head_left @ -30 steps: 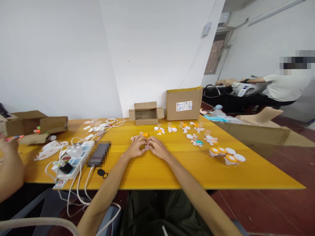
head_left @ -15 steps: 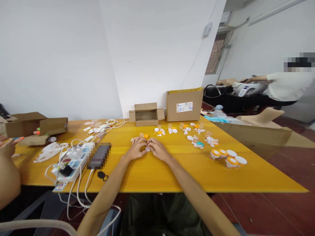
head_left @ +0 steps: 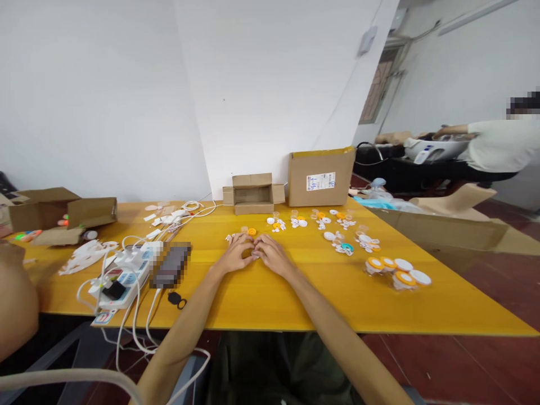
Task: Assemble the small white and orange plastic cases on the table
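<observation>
My left hand and my right hand meet over the table, fingertips close together. Between them is a small whitish piece, mostly covered by the fingers, so its kind cannot be made out. Both hands are closed around it. Just beyond the fingers lie an orange ring-shaped lid and a small clear cup. Some tiny white pieces with dark marks lie by my left fingertips.
Groups of small parts, with white discs and a teal ring, spread rightward. Lidded clear cups cluster at right. Cardboard boxes stand behind. A power strip, cables and phone occupy the left, beside another person's arm.
My hands stay together on the small piece with only slight finger movement. The view has shifted a little. At the left edge, the other person's hand has moved back from the box flap.
</observation>
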Motion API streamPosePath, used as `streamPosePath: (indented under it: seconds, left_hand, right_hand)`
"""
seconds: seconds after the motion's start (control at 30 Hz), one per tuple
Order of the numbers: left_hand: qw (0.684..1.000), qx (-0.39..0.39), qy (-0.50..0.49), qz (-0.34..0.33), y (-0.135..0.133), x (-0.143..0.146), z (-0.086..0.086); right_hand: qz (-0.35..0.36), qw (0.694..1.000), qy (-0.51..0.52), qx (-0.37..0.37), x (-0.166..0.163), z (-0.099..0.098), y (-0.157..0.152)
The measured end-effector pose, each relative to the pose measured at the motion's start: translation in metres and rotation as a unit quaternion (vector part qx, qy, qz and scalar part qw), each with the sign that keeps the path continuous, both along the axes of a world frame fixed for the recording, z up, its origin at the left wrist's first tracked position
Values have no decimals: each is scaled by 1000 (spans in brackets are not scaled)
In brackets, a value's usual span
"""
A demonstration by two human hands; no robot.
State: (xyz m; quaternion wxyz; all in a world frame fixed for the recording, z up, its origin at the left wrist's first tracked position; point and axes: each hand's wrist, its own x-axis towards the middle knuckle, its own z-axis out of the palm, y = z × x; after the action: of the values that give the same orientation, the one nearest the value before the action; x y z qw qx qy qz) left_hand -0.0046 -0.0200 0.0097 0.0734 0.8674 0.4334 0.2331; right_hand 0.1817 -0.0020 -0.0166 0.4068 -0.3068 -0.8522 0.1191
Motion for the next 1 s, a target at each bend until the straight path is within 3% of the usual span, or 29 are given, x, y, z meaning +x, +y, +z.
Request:
streamPosePath:
  seconds: [0.37, 0.63, 0.83, 1.0]
  left_hand:
    - [1000, 1, -12, -4, -1, -2, 3]
    - [993, 37, -42, 106, 10, -22, 2]
    - [990, 64, 13, 127, 17, -27, -11]
    - [987, 73, 21, 139, 19, -25, -11]
  right_hand:
    - [19, 1000, 8, -6, 0, -3, 1]
    - [-9, 998, 56, -28, 1, 0, 3]
    - [-19, 998, 31, -49, 0, -5, 19]
    - [-29, 998, -37, -43, -12, -2, 37]
